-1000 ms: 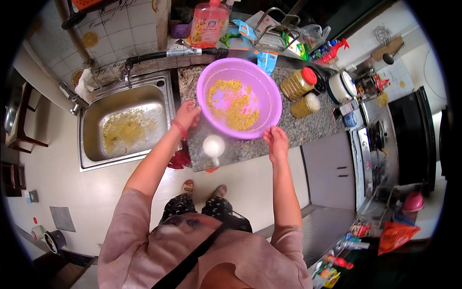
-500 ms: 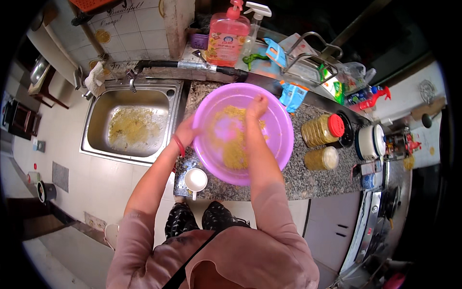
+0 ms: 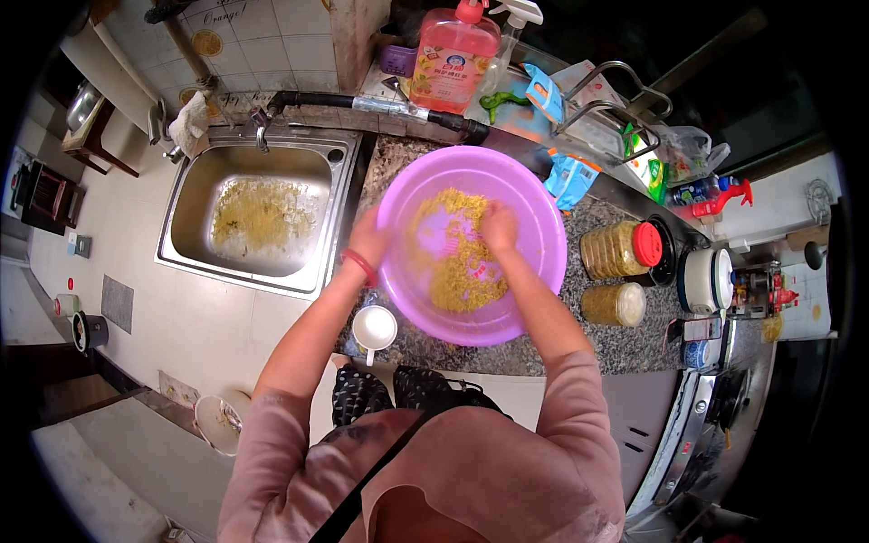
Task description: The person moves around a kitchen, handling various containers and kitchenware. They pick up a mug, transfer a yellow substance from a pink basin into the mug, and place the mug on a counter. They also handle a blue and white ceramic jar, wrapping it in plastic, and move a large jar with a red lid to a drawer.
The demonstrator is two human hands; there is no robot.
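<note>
A wide purple basin (image 3: 398, 281) sits on the counter with a layer of wet-looking yellow chopped bits (image 3: 466, 285) across its bottom. At the basin's left edge my left hand (image 3: 369, 239) is closed on the rim, its fingertips partly hidden. My right hand (image 3: 499, 226) is inside, low at the right edge of the yellow bits; its fingers look curled and a little blurred, and what they hold is hidden. Just below the basin's left side stands a white mug (image 3: 374, 328).
Left of the counter, a steel sink (image 3: 312, 190) has more yellow bits on its bottom. Two jars, one red-lidded (image 3: 611, 251) and one pale-lidded (image 3: 614, 306), stand right of the basin. Behind are a pink pump bottle (image 3: 453, 63) and a blue packet (image 3: 570, 179).
My right hand has come down from the basin's upper right side to the yellow bits. Those bits have shifted and spread. My left hand stays at the left rim; the view has shifted slightly.
</note>
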